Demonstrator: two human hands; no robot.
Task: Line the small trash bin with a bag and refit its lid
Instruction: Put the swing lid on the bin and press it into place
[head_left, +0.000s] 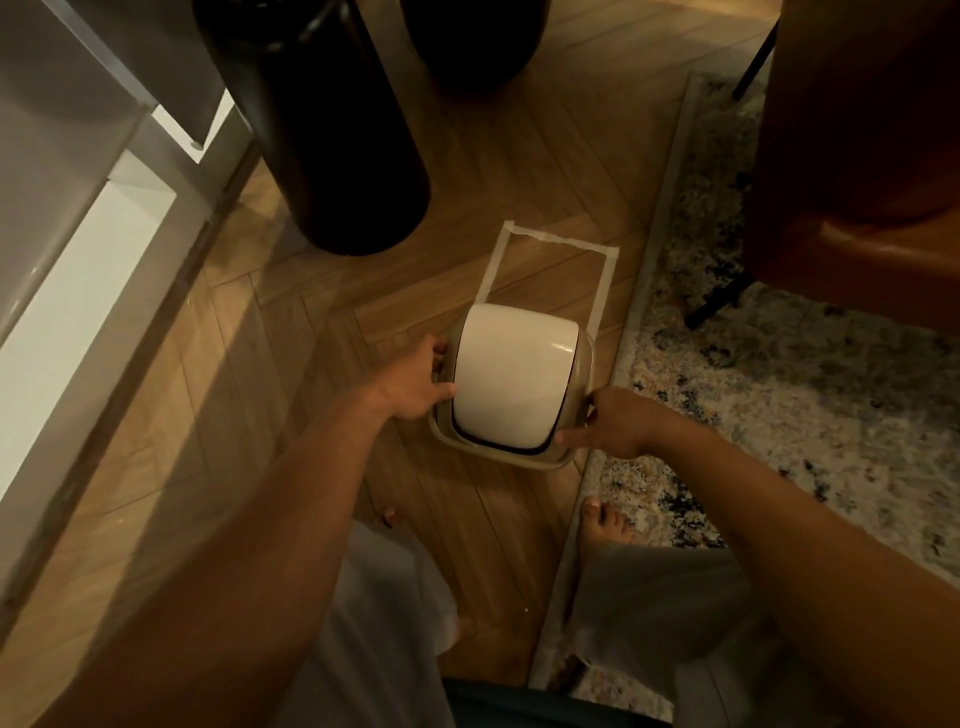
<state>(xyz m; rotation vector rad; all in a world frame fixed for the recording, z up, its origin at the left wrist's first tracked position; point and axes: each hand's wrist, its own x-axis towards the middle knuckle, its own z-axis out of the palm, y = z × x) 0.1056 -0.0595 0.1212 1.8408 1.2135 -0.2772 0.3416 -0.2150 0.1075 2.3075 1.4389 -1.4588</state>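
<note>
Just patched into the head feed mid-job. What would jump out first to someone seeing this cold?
The pale bin at centre, on the wood floor, lid on, with the left hand and right hand gripping its sides. Behind it a tape outline marks a rectangle on the floor, the bin overlapping its near end. A tall dark cylinder stands upper left; a patterned rug lies right.

We count one small trash bin with one white swing lid, two hands, two bare feet, one tape outline, one patterned rug, two dark round vessels at the far side, and one brown leather chair.
</note>
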